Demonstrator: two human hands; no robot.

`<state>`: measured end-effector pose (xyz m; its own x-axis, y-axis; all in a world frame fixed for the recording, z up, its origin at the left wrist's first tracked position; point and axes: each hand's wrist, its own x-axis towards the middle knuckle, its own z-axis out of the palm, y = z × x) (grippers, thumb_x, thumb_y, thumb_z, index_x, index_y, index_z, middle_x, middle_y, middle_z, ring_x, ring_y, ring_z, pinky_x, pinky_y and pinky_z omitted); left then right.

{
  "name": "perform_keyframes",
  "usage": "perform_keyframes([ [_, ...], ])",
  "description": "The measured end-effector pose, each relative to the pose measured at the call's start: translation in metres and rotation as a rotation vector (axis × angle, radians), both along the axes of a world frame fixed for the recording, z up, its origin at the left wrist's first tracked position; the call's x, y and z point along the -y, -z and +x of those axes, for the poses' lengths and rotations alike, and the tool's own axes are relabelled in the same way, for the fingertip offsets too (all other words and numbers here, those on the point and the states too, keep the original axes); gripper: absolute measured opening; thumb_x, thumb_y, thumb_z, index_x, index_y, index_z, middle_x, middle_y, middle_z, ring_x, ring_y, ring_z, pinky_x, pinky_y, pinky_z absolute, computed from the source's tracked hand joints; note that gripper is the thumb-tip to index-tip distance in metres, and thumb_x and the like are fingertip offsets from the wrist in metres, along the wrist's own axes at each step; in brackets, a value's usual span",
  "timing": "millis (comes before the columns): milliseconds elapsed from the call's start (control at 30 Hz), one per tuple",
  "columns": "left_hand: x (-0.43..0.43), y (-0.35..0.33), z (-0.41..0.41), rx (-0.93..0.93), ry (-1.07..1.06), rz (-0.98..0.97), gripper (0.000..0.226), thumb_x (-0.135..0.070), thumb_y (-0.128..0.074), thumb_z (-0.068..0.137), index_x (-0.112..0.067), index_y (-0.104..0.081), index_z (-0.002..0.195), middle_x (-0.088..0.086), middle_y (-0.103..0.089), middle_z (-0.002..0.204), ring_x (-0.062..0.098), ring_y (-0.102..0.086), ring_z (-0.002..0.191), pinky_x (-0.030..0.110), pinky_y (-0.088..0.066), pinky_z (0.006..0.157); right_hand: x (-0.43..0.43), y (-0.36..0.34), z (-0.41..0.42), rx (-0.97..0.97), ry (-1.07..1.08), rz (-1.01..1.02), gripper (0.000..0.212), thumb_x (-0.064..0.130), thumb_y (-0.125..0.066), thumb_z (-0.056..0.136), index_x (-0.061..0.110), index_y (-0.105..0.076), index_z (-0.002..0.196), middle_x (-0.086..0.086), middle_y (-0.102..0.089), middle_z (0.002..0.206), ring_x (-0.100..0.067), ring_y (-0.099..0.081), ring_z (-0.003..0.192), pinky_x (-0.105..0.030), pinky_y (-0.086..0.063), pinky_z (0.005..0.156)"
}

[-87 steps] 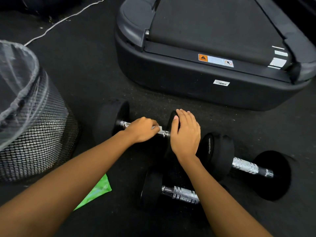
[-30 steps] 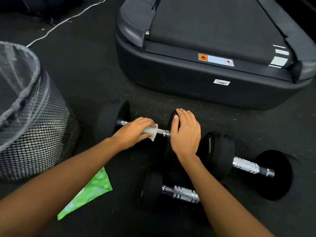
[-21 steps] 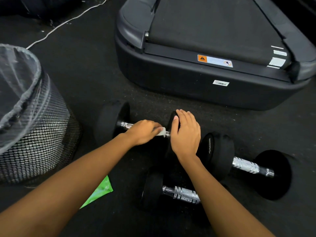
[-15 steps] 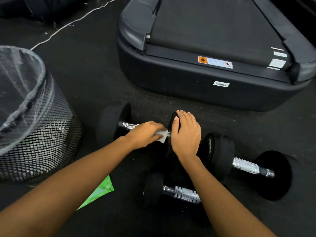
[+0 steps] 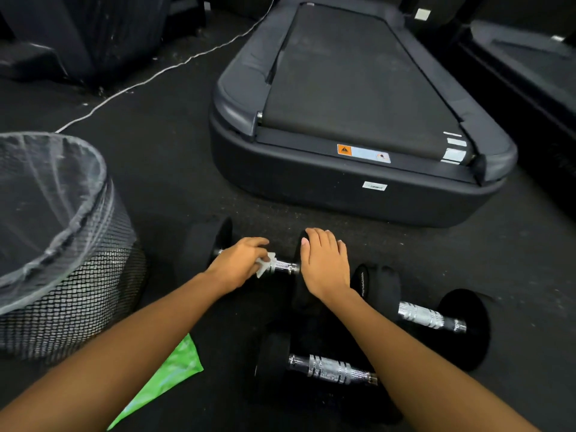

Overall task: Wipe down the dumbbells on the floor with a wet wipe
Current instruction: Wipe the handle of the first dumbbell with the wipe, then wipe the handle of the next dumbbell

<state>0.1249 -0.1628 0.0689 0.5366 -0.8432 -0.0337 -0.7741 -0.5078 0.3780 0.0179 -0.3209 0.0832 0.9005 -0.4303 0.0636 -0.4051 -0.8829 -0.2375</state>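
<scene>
Three black dumbbells with chrome handles lie on the dark floor. The far dumbbell [image 5: 204, 247] has my left hand [image 5: 240, 265] closed around its handle, pressing a white wet wipe [image 5: 265, 265] against the chrome. My right hand [image 5: 325, 263] rests flat on that dumbbell's right head, fingers together and holding it steady. A second dumbbell [image 5: 431, 316] lies to the right, and a third dumbbell [image 5: 330, 369] lies nearest me, partly under my right forearm.
A mesh waste bin [image 5: 71, 275] with a clear liner stands at the left. A green wipes packet [image 5: 168, 374] lies on the floor under my left forearm. A treadmill [image 5: 352, 120] fills the space just behind the dumbbells. A white cable [image 5: 156, 71] runs across the floor behind.
My left hand has slid the wipe back and forth along the far dumbbell's handle and now sits a little left. The view has tilted up. My right hand has stayed put.
</scene>
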Motion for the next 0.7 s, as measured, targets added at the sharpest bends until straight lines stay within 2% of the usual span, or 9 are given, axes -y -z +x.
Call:
perform_keyframes([
  [200, 0.003, -0.010, 0.002, -0.172, -0.132, -0.129, 0.024, -0.007, -0.058, 0.089, -0.015, -0.065, 0.110, -0.003, -0.037, 0.144, 0.014, -0.042, 0.126, 0.021, -0.034, 0.097, 0.009, -0.027, 0.010, -0.180, -0.141, -0.103, 0.042, 0.030, -0.026, 0.101, 0.011, -0.036, 0.137, -0.005, -0.032, 0.146, -0.022, -0.019, 0.139, -0.038, -0.013, 0.115],
  [300, 0.008, -0.023, 0.002, -0.233, -0.169, -0.277, 0.022, -0.002, -0.061, 0.086, -0.014, -0.068, 0.102, 0.000, -0.041, 0.140, 0.014, -0.044, 0.124, 0.019, -0.035, 0.097, 0.014, -0.046, 0.019, -0.271, -0.202, -0.069, 0.039, 0.028, -0.032, 0.099, 0.011, -0.046, 0.132, -0.009, -0.039, 0.140, -0.025, -0.030, 0.133, -0.036, -0.021, 0.110],
  [400, 0.018, -0.042, -0.002, -0.223, -0.172, -0.421, 0.021, 0.001, -0.064, 0.082, -0.010, -0.070, 0.099, 0.004, -0.046, 0.135, 0.015, -0.045, 0.123, 0.012, -0.030, 0.097, 0.019, -0.065, 0.022, -0.285, -0.066, 0.287, 0.037, 0.029, -0.036, 0.099, 0.006, -0.059, 0.118, -0.015, -0.052, 0.129, -0.030, -0.045, 0.122, -0.033, -0.034, 0.100],
  [500, 0.032, -0.060, -0.013, -0.237, -0.150, -0.519, 0.020, -0.001, -0.066, 0.081, -0.011, -0.071, 0.097, 0.003, -0.047, 0.133, 0.011, -0.046, 0.119, 0.004, -0.027, 0.090, 0.029, -0.080, 0.010, -0.170, 0.096, 0.704, 0.042, 0.036, -0.037, 0.099, 0.007, -0.067, 0.102, -0.006, -0.064, 0.105, -0.018, -0.057, 0.099, -0.026, -0.043, 0.086],
  [567, 0.043, -0.070, -0.024, -0.245, -0.121, -0.540, 0.020, -0.003, -0.068, 0.081, -0.014, -0.071, 0.097, 0.000, -0.047, 0.134, 0.008, -0.046, 0.118, -0.001, -0.028, 0.086, 0.035, -0.089, -0.004, -0.112, 0.140, 0.928, 0.041, 0.038, -0.038, 0.098, 0.010, -0.067, 0.095, 0.001, -0.062, 0.089, -0.011, -0.053, 0.079, -0.021, -0.040, 0.074],
  [633, 0.056, -0.079, -0.038, -0.261, -0.091, -0.543, 0.020, -0.004, -0.068, 0.081, -0.015, -0.071, 0.098, -0.003, -0.045, 0.134, 0.004, -0.044, 0.116, -0.007, -0.027, 0.082, 0.043, -0.093, -0.019, -0.023, 0.190, 1.095, 0.033, 0.037, -0.044, 0.096, 0.013, -0.065, 0.088, 0.000, -0.063, 0.085, -0.012, -0.051, 0.075, -0.024, -0.040, 0.073],
  [700, 0.072, -0.086, -0.052, -0.266, -0.067, -0.538, 0.022, -0.004, -0.068, 0.080, -0.015, -0.070, 0.099, -0.005, -0.044, 0.135, 0.003, -0.043, 0.116, -0.009, -0.026, 0.080, 0.053, -0.093, -0.034, 0.105, 0.245, 1.235, 0.022, 0.028, -0.051, 0.094, 0.013, -0.065, 0.089, -0.001, -0.063, 0.081, -0.012, -0.054, 0.073, -0.023, -0.043, 0.070],
])
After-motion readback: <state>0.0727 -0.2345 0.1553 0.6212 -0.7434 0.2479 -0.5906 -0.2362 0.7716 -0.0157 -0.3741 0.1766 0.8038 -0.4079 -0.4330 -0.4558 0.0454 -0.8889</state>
